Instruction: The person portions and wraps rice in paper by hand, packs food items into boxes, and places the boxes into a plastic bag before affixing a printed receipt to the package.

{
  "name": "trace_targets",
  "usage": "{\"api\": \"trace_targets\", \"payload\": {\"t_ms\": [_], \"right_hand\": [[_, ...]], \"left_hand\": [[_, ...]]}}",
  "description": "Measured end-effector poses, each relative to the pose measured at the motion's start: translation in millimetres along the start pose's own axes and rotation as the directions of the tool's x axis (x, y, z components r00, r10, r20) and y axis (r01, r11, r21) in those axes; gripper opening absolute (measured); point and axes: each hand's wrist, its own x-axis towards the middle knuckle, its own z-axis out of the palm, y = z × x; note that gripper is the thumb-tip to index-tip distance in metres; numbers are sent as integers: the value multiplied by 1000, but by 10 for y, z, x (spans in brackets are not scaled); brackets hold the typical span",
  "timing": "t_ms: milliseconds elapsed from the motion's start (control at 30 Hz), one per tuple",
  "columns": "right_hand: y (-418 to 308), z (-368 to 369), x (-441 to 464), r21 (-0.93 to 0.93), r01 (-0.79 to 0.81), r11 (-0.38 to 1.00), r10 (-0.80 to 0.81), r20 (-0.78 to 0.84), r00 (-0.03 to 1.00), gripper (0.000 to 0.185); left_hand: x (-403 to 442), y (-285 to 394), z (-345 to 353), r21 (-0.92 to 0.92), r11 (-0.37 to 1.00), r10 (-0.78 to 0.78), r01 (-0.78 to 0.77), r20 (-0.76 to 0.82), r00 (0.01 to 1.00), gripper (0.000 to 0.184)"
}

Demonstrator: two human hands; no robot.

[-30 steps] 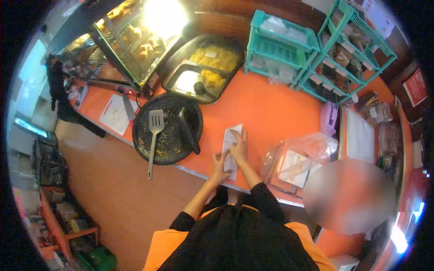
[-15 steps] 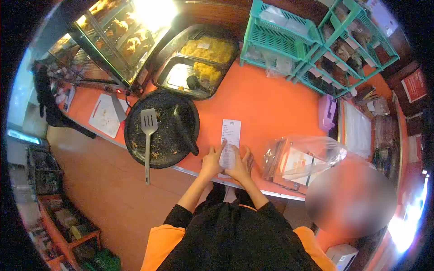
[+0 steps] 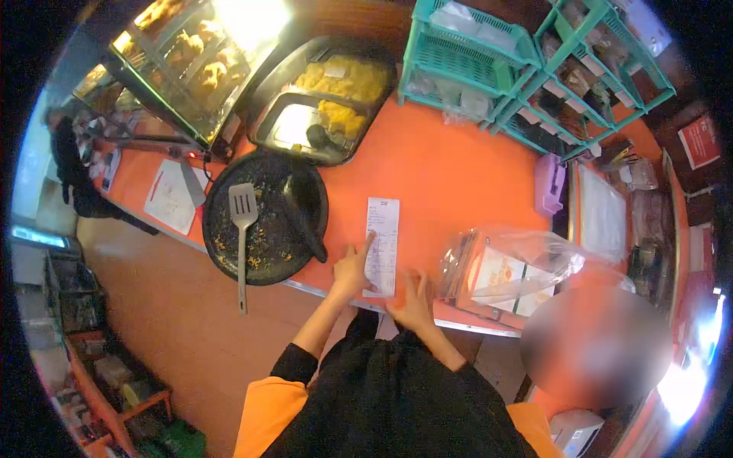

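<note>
A long printed receipt lies flat on the orange counter, its top end pointing away from me. My left hand rests at the receipt's left edge, index finger stretched out over the print and thumb near the lower part. Just right of the receipt's bottom end is my right hand, fingers apart and holding nothing. To the left sits a round dark pan with crumbs and a slotted spatula. On the right a clear plastic bag covers a printed white and orange packet.
Behind the pan stand a black tray of yellow food and a lit glass food case. Green racks with bags are at the back right, near a purple dispenser. A white board lies left.
My right hand has moved off the receipt to its lower right. The left hand has shifted to the left edge, uncovering more print. The view has shifted slightly.
</note>
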Motion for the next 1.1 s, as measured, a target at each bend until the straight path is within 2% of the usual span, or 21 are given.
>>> {"api": "trace_targets", "payload": {"t_ms": [67, 133, 200, 267, 300, 333, 367, 400, 467, 500, 567, 600, 667, 733, 800, 833, 867, 900, 967, 1033, 1100], "right_hand": [[53, -161, -157, -14, 62, 998, -62, -20, 998, 76], [75, -336, -323, 402, -136, 905, 40, 239, 970, 60], [181, -394, -450, 366, -97, 926, 12, 228, 974, 53], [272, -457, -542, 328, -59, 943, -15, 219, 976, 47], [310, -496, -561, 329, -84, 941, 7, 229, 973, 44], [357, -535, -585, 329, -109, 938, 28, 239, 971, 40], [433, -538, -621, 306, -50, 951, -8, 188, 982, 40], [507, -538, -663, 306, -42, 951, -13, 176, 984, 40], [626, -526, -771, 352, -82, 933, 22, 172, 985, 42], [604, -580, -817, 480, -194, 856, 96, 221, 971, 41], [584, -714, -896, 494, -241, 836, 125, 257, 958, 39], [574, -774, -930, 500, -292, 815, 156, 296, 942, 37], [632, -837, -962, 504, -234, 831, 131, 231, 964, 33], [693, -946, -1052, 501, -174, 848, 100, 172, 980, 30], [666, -1211, -1175, 326, -80, 942, 101, -48, 994, 21], [425, -1489, -1268, 300, -127, 946, 204, -243, 948, 20], [230, -1699, -1351, 284, -183, 941, 295, -427, 855, 26], [279, -1948, -1444, 302, -193, 934, 325, -488, 810, 30], [598, -2333, -1555, 340, -183, 922, 342, -502, 794, 41], [1032, -2585, -1530, 369, -185, 911, 337, -405, 850, 52], [1417, -2707, -1364, 422, -155, 893, 284, -262, 922, 64]], "left_hand": [[139, 58, -44, 22, 992, -125, 125, 4, 992, 143], [400, 116, -105, 73, 989, -128, 131, -42, 991, 141], [751, 128, -146, 124, 982, -133, 143, -91, 987, 140], [1208, 54, -103, 511, 858, 160, -48, -179, 971, 128], [1476, -19, -108, 517, 854, 170, -51, -186, 968, 128], [1747, -118, -139, 525, 851, 94, 19, -188, 978, 120], [1913, -170, -226, 530, 844, 17, 89, -191, 981, 112], [1941, -179, -392, 533, 842, 25, 88, -201, 979, 112], [1846, -135, -693, 620, 733, -196, 279, -201, 960, 97], [1807, -86, -724, 624, 730, -195, 280, -204, 959, 97], [1708, 11, -769, 677, 644, -338, 355, -164, 927, 83], [1808, -163, -633, 682, 639, -336, 355, -167, 927, 83], [2145, -668, -295, 541, 773, -178, 332, -317, 932, 82], [1975, -360, -506, 501, 797, -288, 338, -177, 941, 85], [1806, -145, -521, 382, 874, -240, 300, -195, 951, 92], [1712, -121, -474, 381, 873, -244, 306, -203, 948, 92], [1589, -125, -366, 290, 939, -101, 186, -285, 953, 98], [1469, -115, -271, 209, 977, 36, 46, -374, 927, 104], [893, 244, -439, -46, 955, 291, -294, -63, 955, 127], [378, 663, -488, -294, 838, 515, -460, 147, 844, 120], [130, 1093, -468, -360, 742, 654, -566, 198, 730, 114]]}}
